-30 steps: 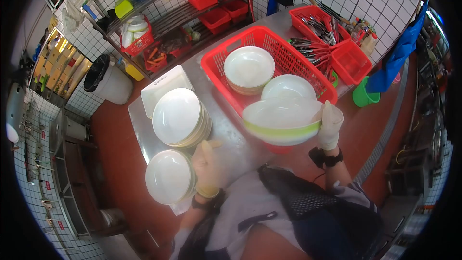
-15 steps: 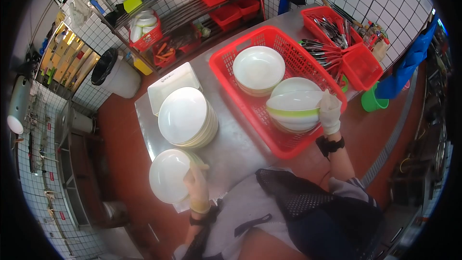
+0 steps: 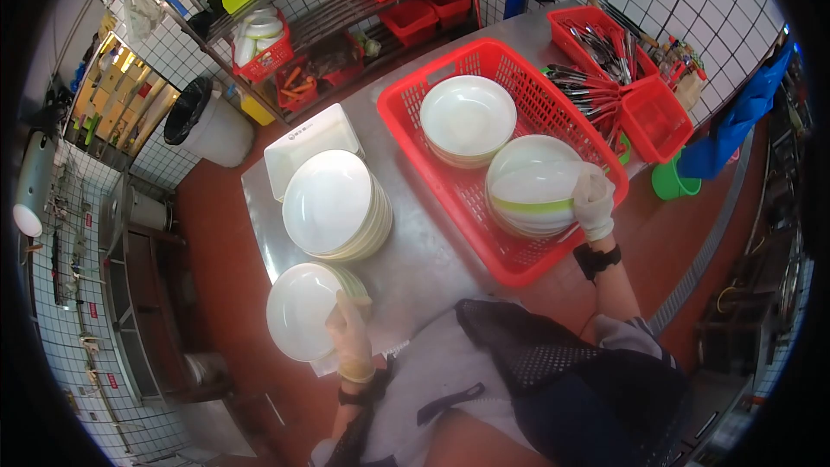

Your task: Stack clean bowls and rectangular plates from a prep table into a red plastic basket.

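My right hand (image 3: 593, 201), in a pale glove, grips the edge of a white bowl (image 3: 532, 186) with a green band. The bowl is tilted over a stack of white bowls (image 3: 529, 149) in the red basket (image 3: 486, 261). Beside it in the basket is another stack of bowls (image 3: 467, 117). At the table's near left corner, my gloved left hand (image 3: 350, 337) is closed around the right edge of a white bowl (image 3: 303, 311) on a short stack, its thumb at the rim. A taller stack of white bowls (image 3: 328, 203) stands just behind.
White rectangular trays (image 3: 307, 143) lie behind the tall stack on the steel table (image 3: 424, 251). At the right back are red containers (image 3: 654, 121) and much cutlery (image 3: 588, 91). A green bucket (image 3: 674, 177) and a grey bin (image 3: 216, 134) stand on the floor.
The green-banded bowl in my right hand has shifted slightly and is blurred, tilting differently over the stack. My left hand has barely moved at the near bowls.
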The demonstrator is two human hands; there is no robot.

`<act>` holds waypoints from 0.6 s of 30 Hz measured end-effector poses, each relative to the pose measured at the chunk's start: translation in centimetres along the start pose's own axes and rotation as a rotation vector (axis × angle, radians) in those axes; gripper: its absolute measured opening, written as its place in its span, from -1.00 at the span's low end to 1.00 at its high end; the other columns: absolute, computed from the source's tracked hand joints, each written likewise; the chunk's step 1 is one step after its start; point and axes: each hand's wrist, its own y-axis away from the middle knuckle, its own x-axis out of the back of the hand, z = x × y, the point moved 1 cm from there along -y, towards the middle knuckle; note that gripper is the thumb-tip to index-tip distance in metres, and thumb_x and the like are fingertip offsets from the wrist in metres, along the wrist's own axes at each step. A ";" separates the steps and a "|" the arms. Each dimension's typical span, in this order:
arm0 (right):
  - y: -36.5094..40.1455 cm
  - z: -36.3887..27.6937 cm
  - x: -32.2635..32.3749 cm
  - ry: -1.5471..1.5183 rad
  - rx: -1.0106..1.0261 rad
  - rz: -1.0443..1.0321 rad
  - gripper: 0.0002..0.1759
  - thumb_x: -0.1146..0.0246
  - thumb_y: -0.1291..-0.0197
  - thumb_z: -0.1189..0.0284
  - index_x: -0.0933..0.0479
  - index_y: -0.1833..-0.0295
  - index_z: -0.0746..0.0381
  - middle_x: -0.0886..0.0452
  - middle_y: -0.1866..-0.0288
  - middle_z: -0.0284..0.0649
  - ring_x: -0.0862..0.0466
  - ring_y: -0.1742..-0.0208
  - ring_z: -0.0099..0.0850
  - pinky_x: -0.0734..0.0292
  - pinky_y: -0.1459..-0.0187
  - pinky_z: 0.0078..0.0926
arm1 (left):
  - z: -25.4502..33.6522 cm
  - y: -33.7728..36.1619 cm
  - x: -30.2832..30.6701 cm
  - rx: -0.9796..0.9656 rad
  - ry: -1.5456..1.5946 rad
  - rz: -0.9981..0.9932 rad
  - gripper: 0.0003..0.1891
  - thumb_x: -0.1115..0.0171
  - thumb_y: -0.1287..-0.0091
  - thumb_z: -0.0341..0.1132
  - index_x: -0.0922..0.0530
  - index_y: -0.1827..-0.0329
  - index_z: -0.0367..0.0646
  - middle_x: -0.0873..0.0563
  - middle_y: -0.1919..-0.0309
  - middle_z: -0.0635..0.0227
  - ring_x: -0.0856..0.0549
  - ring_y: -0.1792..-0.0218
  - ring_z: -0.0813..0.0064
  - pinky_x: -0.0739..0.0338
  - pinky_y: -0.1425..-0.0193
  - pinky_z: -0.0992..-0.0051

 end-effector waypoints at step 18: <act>2.2 -0.3 0.3 0.202 0.270 -0.103 -0.79 -0.32 -0.06 0.54 -0.64 0.13 0.24 -0.53 0.48 -0.18 -0.54 0.49 -0.15 -0.43 0.51 -0.16 | -3.0 -0.4 -0.6 -0.009 0.018 -0.029 -0.52 -0.01 -0.63 -0.16 -0.71 0.33 -0.34 -0.72 0.46 0.33 -0.60 0.37 0.52 -0.51 0.18 0.42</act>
